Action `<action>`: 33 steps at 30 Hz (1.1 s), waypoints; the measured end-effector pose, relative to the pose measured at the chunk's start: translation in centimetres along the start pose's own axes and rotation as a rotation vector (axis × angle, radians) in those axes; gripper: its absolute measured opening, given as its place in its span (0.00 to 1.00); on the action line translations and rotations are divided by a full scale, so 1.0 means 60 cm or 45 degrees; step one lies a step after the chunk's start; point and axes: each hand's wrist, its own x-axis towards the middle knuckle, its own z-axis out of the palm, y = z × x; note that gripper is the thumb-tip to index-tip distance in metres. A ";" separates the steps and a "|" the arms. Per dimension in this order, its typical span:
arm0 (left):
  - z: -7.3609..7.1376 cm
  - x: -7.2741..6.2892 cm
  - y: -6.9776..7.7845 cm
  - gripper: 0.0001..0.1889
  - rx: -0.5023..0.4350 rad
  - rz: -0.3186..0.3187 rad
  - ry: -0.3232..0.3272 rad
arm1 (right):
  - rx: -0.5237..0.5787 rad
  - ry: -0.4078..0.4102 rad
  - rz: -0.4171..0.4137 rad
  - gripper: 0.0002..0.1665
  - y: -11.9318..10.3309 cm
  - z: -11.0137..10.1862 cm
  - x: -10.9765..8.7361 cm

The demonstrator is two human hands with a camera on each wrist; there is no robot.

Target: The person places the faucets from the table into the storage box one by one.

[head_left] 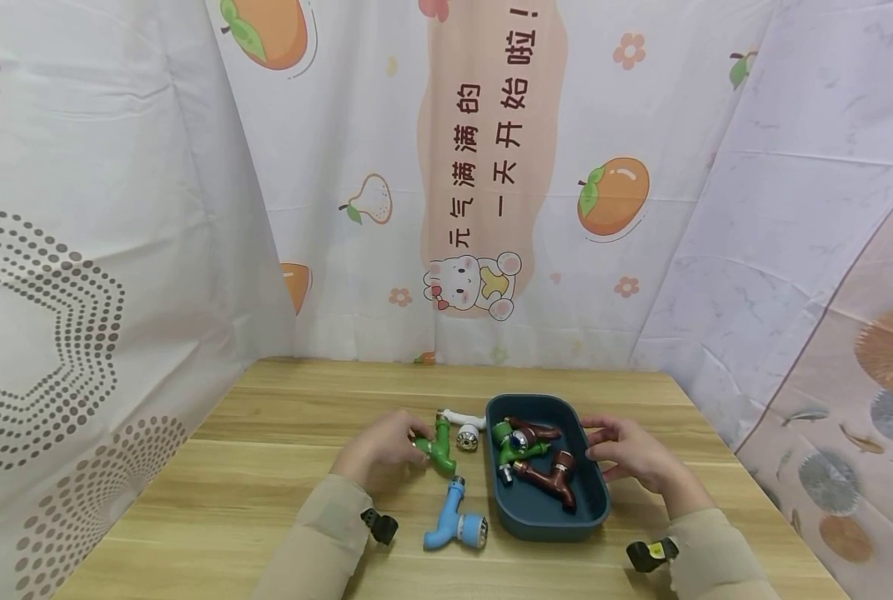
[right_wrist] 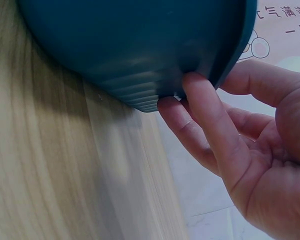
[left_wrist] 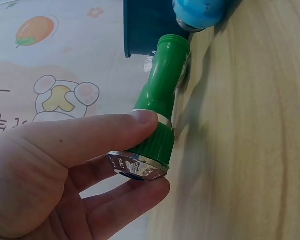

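Note:
A green plastic tap [head_left: 442, 450] lies on the table left of the blue bin. My left hand [head_left: 392, 442] pinches it at the knob end, as the left wrist view shows: the thumb presses its collar and the fingers sit against the chrome-faced knob [left_wrist: 140, 165]. At the right, my right hand [head_left: 629, 454] is beside the dark blue bin [head_left: 551, 530], its fingertips [right_wrist: 197, 85] touching the outer wall near the rim. Inside the bin lie a green tap [head_left: 512, 454] and dark red taps [head_left: 554, 481], partly overlapping.
A white tap [head_left: 467, 423] lies behind the green one, close to the bin. Nearer the front is a light blue tap [head_left: 449, 525] with a chrome-faced knob. Printed curtains [head_left: 356, 267] hang behind and beside the wooden table [head_left: 266, 467].

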 end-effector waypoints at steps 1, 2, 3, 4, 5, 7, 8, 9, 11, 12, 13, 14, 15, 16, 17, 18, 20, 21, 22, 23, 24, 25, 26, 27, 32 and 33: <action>-0.001 0.000 -0.001 0.15 0.002 0.006 0.005 | -0.001 0.000 0.000 0.39 0.000 0.000 0.000; -0.002 0.000 -0.001 0.15 0.008 0.013 0.010 | -0.002 0.000 0.000 0.39 0.000 0.000 0.000; -0.003 0.000 -0.001 0.15 0.012 0.018 0.016 | -0.003 -0.001 -0.001 0.39 0.000 0.000 0.000; -0.004 0.000 -0.002 0.15 0.020 0.020 0.022 | -0.003 -0.001 -0.001 0.39 0.000 0.000 -0.001; -0.006 0.001 -0.002 0.15 0.026 0.026 0.027 | -0.004 -0.001 -0.002 0.39 0.000 0.000 -0.001; -0.008 0.001 -0.003 0.15 0.039 0.033 0.038 | -0.003 -0.002 -0.004 0.39 -0.001 0.000 -0.001; -0.009 0.001 -0.003 0.15 0.046 0.034 0.041 | -0.002 -0.003 -0.004 0.40 -0.001 0.000 -0.001; -0.009 0.000 -0.003 0.15 0.050 0.034 0.042 | -0.002 -0.003 -0.004 0.40 -0.001 0.000 -0.001; -0.011 0.000 -0.004 0.16 0.058 0.040 0.047 | 0.000 -0.005 -0.005 0.40 -0.001 0.000 -0.001; -0.012 0.000 -0.003 0.16 0.065 0.039 0.053 | 0.002 -0.006 -0.004 0.40 -0.001 0.000 -0.001; -0.012 0.000 -0.003 0.16 0.068 0.038 0.056 | 0.003 -0.007 -0.005 0.40 -0.001 0.000 -0.001; -0.013 -0.001 -0.003 0.16 0.072 0.034 0.061 | 0.003 -0.006 -0.004 0.40 -0.001 0.000 -0.001; -0.014 -0.001 -0.002 0.16 0.073 0.028 0.066 | 0.005 -0.007 -0.004 0.40 -0.001 0.000 -0.001; -0.015 -0.001 -0.001 0.16 0.076 0.024 0.070 | 0.006 -0.007 -0.004 0.40 -0.001 0.000 -0.001; -0.016 -0.002 -0.001 0.16 0.079 0.017 0.072 | 0.005 -0.006 -0.004 0.40 -0.001 0.000 -0.001; -0.017 -0.003 0.000 0.15 0.078 0.016 0.075 | 0.005 -0.005 -0.003 0.40 -0.001 0.000 -0.001; -0.018 -0.004 0.001 0.15 0.078 0.015 0.076 | 0.002 -0.002 -0.002 0.40 -0.001 0.001 -0.001; -0.019 -0.004 0.001 0.15 0.083 0.022 0.077 | 0.000 -0.001 -0.003 0.40 -0.001 0.001 -0.001; -0.019 -0.004 0.001 0.15 0.085 0.021 0.078 | -0.001 0.000 -0.002 0.40 -0.001 0.001 0.000; -0.020 -0.004 0.001 0.15 0.081 0.018 0.079 | -0.003 0.002 -0.002 0.40 -0.001 0.001 0.000; -0.021 -0.004 0.000 0.15 0.079 0.014 0.081 | -0.002 0.002 -0.002 0.40 -0.001 0.001 0.000; -0.021 -0.004 0.000 0.15 0.075 0.009 0.081 | -0.003 0.003 -0.002 0.40 -0.001 0.001 0.000; -0.022 -0.005 0.001 0.15 0.066 0.001 0.081 | -0.002 0.004 -0.003 0.40 -0.001 0.001 0.000; -0.023 -0.005 0.001 0.15 0.064 -0.008 0.082 | -0.002 0.004 -0.003 0.40 -0.001 0.001 0.000; -0.028 -0.010 0.008 0.14 0.048 -0.022 0.089 | 0.005 0.001 -0.002 0.40 -0.001 0.001 0.000; -0.029 -0.010 0.009 0.14 0.052 -0.019 0.091 | 0.006 0.001 -0.002 0.40 -0.001 0.001 -0.001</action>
